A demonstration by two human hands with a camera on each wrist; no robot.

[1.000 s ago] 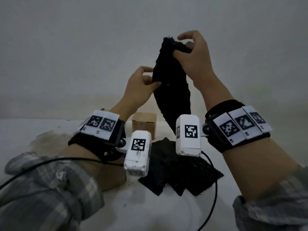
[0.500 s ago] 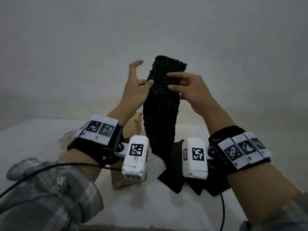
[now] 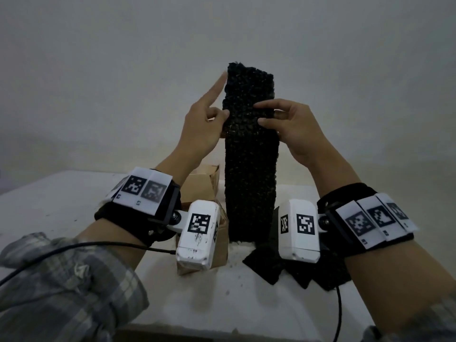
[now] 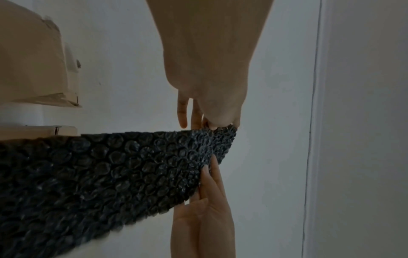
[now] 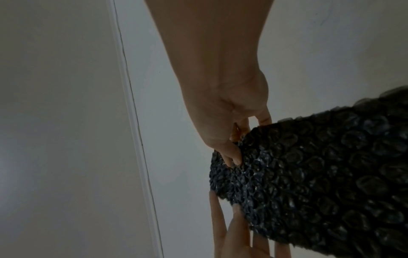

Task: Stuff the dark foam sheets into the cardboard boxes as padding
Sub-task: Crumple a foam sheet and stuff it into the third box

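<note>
Dark bubbly foam sheet (image 3: 250, 154) hangs upright btwn my two hands over the white table (image 3: 56, 201), its top sticking up above both grips and its long lower part dropping to just above the tabletop, w/ the left hand (image 3: 202, 127) pinching the left edge thumb-in-front, index finger pointing up free, and the right hand (image 3: 293, 127) pinching the right edge, thumb on the near face, other fingers behind. More dark foam sheets (image 3: 283, 270) lie piled on the table near-right under my right wrist; one cardboard box (image 3: 204, 186) sits behind the left wrist, left of the hanging sheet, and another box (image 3: 219, 248) nearer, mostly hidden by the left wrist cam.
</note>
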